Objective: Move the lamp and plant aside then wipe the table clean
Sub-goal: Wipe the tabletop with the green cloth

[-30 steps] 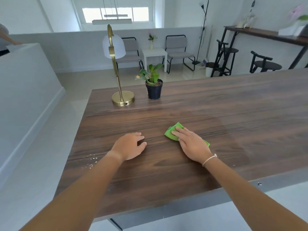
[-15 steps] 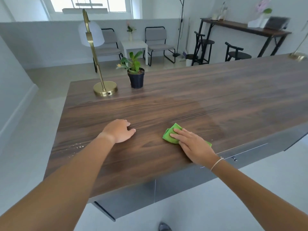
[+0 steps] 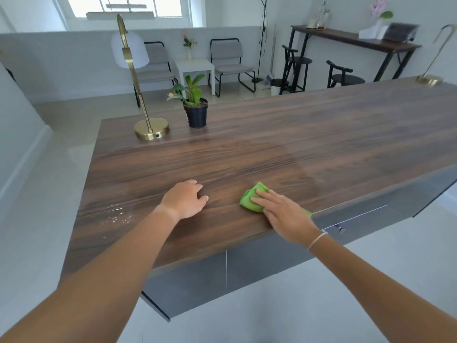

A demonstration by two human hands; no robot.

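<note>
Right hand (image 3: 284, 214) is flat, fingers spread, pressing a green cloth (image 3: 252, 198) onto the table (image 3: 296, 149), lower centre of frame, close to the near edge. It isn't gripping the cloth, just palming it down. Left hand (image 3: 188, 199) rests loosely curled on the wood just left of it, holding nothing.

Lamp (image 3: 150, 129) and plant (image 3: 195, 112) stand side by side in the upper left of frame, near the table's far corner, well apart from the cloth. A second lamp base (image 3: 429, 79) sits at far upper right.

Risks as I read it:
- Cloth's back end looks to overhang the near edge, so a pull toward the body could drag it off the table.
- White specks (image 3: 115, 215) at lower left sit near the left edge. A sweep that way likely pushes them onto the floor rather than picking them up.
- A wide forward stroke could clip the plant pot, and the tall lamp looks top-heavy.
</note>
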